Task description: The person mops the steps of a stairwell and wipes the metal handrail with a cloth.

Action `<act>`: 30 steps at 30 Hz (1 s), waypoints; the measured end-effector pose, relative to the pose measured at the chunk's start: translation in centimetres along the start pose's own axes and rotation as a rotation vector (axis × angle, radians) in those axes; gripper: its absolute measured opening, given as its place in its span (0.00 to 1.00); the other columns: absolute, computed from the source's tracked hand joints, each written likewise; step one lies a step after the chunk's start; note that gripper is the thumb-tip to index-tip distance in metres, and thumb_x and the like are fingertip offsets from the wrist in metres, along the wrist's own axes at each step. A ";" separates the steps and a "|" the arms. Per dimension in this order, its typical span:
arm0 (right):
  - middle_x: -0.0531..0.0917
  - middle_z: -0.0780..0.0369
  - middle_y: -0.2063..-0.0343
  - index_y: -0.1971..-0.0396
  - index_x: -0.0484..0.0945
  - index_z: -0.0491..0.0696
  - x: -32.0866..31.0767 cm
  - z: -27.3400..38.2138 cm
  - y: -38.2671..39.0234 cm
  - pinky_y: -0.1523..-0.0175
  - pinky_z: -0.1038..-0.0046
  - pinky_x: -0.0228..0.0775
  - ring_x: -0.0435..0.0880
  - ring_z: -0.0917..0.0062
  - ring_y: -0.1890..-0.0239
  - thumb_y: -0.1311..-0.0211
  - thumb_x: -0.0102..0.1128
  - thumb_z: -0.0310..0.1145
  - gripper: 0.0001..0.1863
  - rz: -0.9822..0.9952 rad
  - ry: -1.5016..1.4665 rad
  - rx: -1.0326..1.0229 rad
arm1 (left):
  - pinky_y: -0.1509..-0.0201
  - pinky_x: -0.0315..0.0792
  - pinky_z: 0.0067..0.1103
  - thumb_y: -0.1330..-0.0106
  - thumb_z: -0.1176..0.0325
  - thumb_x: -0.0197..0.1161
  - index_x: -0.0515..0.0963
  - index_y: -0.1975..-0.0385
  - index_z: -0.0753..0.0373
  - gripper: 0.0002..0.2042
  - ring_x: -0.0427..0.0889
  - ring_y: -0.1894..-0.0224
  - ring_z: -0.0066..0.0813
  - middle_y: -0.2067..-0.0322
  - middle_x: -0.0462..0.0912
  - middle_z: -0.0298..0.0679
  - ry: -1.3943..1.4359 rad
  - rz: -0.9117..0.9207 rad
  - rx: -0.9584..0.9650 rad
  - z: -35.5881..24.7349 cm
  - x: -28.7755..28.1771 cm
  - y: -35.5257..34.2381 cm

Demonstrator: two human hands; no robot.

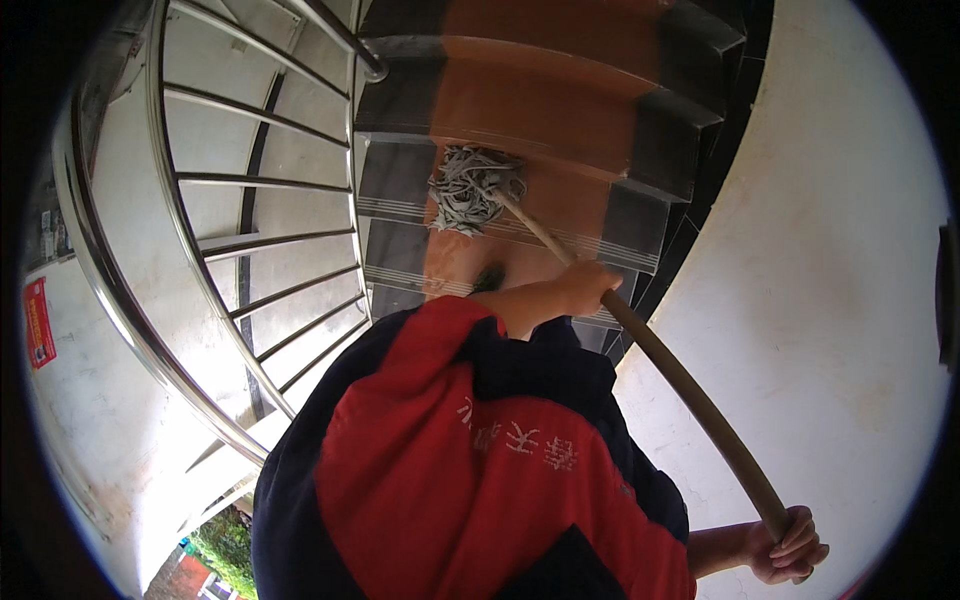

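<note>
**Mop [470, 192] on the stairs [570, 95], both hands on its handle [685, 388]**

I have the mop on the far side of the hands, its grey strands bunched on a step, mostly over the brown middle band and toward that band's left edge. The handle slants from the strands down to the near right, crossing in front of the steps and then the white wall [810, 300].

My left hand [590, 288] is closed round the handle part-way along it, on the side nearer the strands; the forearm reaches in from the left. My right hand [785, 548] is at the near right, fingers curled round the handle close to its end, with a short tip poking out below the grip. So both hands are narrow, each holding the handle, well apart from one another.

The stairs climb away from me, brown down the middle and black at both sides, with thin pale lines along some of the treads. A dark patch [489, 278] shows between the strands and my left forearm; I cannot tell what it is.

A metal railing [265, 183] curves along the left. Beyond it I see a red sign [38, 322] and, at the near left, some greenery [225, 545]. The red and navy shirt [400, 440] fills the near middle.
</note>
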State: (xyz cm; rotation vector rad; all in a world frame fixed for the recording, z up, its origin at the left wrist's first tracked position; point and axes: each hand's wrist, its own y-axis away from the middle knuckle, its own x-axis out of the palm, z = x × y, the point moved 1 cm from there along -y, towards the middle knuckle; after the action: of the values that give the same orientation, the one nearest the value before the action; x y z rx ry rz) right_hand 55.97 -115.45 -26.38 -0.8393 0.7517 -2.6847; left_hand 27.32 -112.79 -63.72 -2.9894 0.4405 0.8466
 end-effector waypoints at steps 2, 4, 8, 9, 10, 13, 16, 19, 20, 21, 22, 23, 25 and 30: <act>0.60 0.73 0.97 0.85 0.59 0.55 0.2 -1.7 0.2 0.72 0.84 0.56 0.60 0.88 0.90 0.43 0.52 0.29 0.15 0.105 -0.114 0.089 | 0.64 0.64 0.40 0.57 0.75 0.60 0.70 0.78 0.59 0.07 0.75 0.66 0.50 0.73 0.76 0.45 -0.028 -0.097 -0.004 2.2 -1.2 1.8; 0.62 0.70 0.90 0.81 0.62 0.54 0.2 -5.0 1.2 0.71 0.75 0.53 0.59 0.82 0.85 0.42 0.52 0.31 0.11 0.149 -0.210 0.117 | 0.65 0.67 0.39 0.57 0.73 0.61 0.72 0.76 0.59 0.08 0.76 0.66 0.50 0.71 0.78 0.45 -0.118 -0.144 -0.040 6.2 -2.6 4.1; 0.64 0.70 0.90 0.80 0.62 0.54 0.9 -12.1 4.6 0.65 0.71 0.54 0.62 0.82 0.85 0.41 0.55 0.30 0.12 0.054 -0.032 0.258 | 0.63 0.69 0.35 0.57 0.74 0.59 0.74 0.75 0.61 0.08 0.77 0.65 0.48 0.72 0.77 0.46 -0.100 -0.382 -0.230 12.3 -7.3 9.8; 0.65 0.70 0.89 0.80 0.62 0.54 1.5 -13.5 6.1 0.64 0.72 0.55 0.63 0.82 0.85 0.40 0.56 0.31 0.13 0.011 0.065 0.274 | 0.62 0.69 0.36 0.58 0.73 0.60 0.75 0.74 0.60 0.09 0.76 0.64 0.48 0.72 0.77 0.46 -0.154 -0.394 -0.240 13.2 -8.7 10.8; 0.65 0.70 0.89 0.80 0.61 0.53 1.6 -15.0 7.2 0.64 0.72 0.54 0.64 0.82 0.84 0.41 0.58 0.32 0.14 0.045 0.048 0.326 | 0.60 0.68 0.36 0.59 0.72 0.62 0.75 0.74 0.60 0.10 0.76 0.62 0.49 0.72 0.77 0.47 -0.212 -0.419 -0.266 14.0 -9.4 12.3; 0.65 0.70 0.89 0.79 0.62 0.52 -1.6 -15.2 10.4 0.65 0.74 0.52 0.65 0.83 0.84 0.41 0.60 0.36 0.15 0.110 0.048 0.393 | 0.64 0.66 0.36 0.58 0.73 0.61 0.73 0.77 0.61 0.08 0.74 0.67 0.49 0.75 0.75 0.45 -0.303 -0.582 -0.289 15.1 -6.9 14.0; 0.66 0.70 0.90 0.80 0.63 0.51 -7.0 -10.8 13.4 0.66 0.78 0.58 0.66 0.85 0.85 0.42 0.61 0.33 0.15 0.036 -0.011 0.346 | 0.70 0.64 0.35 0.57 0.77 0.59 0.70 0.80 0.62 0.06 0.73 0.71 0.47 0.79 0.73 0.44 -0.354 -0.786 -0.152 11.3 -0.1 13.2; 0.67 0.71 0.91 0.80 0.64 0.52 -12.5 -2.8 16.9 0.71 0.83 0.58 0.66 0.89 0.87 0.44 0.60 0.30 0.13 0.068 0.068 0.188 | 0.65 0.62 0.35 0.59 0.71 0.60 0.68 0.83 0.56 0.07 0.72 0.70 0.43 0.81 0.72 0.38 -0.248 -0.636 -0.091 7.0 7.4 11.5; 0.67 0.71 0.92 0.80 0.65 0.53 -14.1 0.4 18.2 0.74 0.85 0.56 0.66 0.90 0.88 0.48 0.62 0.29 0.13 -0.011 0.053 0.096 | 0.67 0.61 0.33 0.61 0.69 0.62 0.67 0.84 0.52 0.08 0.72 0.72 0.41 0.82 0.72 0.35 -0.297 -0.622 -0.029 5.2 10.5 10.3; 0.68 0.71 0.92 0.80 0.66 0.53 -15.8 4.0 19.5 0.76 0.87 0.55 0.65 0.91 0.90 0.52 0.65 0.29 0.13 -0.075 0.027 0.003 | 0.66 0.61 0.33 0.61 0.68 0.62 0.67 0.84 0.52 0.09 0.72 0.72 0.40 0.82 0.72 0.35 -0.245 -0.557 0.038 2.7 12.7 9.8; 0.67 0.73 0.94 0.82 0.61 0.54 -17.7 8.6 20.6 0.73 0.86 0.57 0.63 0.91 0.91 0.51 0.60 0.27 0.14 -0.088 0.030 -0.086 | 0.66 0.61 0.33 0.62 0.68 0.63 0.67 0.83 0.52 0.09 0.72 0.72 0.39 0.82 0.72 0.35 -0.189 -0.497 0.108 -0.1 14.9 8.7; 0.66 0.74 0.96 0.84 0.57 0.54 -18.9 12.7 21.6 0.70 0.84 0.58 0.61 0.91 0.92 0.51 0.56 0.25 0.16 -0.104 0.033 -0.181 | 0.66 0.60 0.33 0.62 0.68 0.64 0.68 0.83 0.52 0.10 0.72 0.72 0.38 0.82 0.72 0.34 -0.150 -0.391 0.136 -2.7 17.2 7.4; 0.66 0.75 0.95 0.83 0.61 0.55 -18.3 16.5 23.0 0.71 0.83 0.62 0.63 0.91 0.92 0.48 0.55 0.27 0.13 0.066 0.064 -0.283 | 0.66 0.59 0.33 0.61 0.68 0.64 0.67 0.84 0.53 0.10 0.72 0.72 0.39 0.83 0.70 0.35 -0.084 -0.247 0.282 -7.2 22.6 4.2; 0.67 0.75 0.93 0.82 0.67 0.56 -11.1 17.5 24.7 0.76 0.84 0.67 0.66 0.91 0.91 0.43 0.53 0.32 0.09 0.397 0.195 -0.394 | 0.62 0.64 0.37 0.59 0.78 0.61 0.70 0.77 0.57 0.10 0.74 0.67 0.44 0.78 0.74 0.39 0.073 0.081 0.510 -13.5 34.9 -2.4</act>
State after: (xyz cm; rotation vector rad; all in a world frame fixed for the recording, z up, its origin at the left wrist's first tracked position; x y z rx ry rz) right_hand 76.70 -139.31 -32.45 -0.4403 1.3641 -2.3132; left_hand 63.39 -120.83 -70.32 -2.5478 0.6673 0.5268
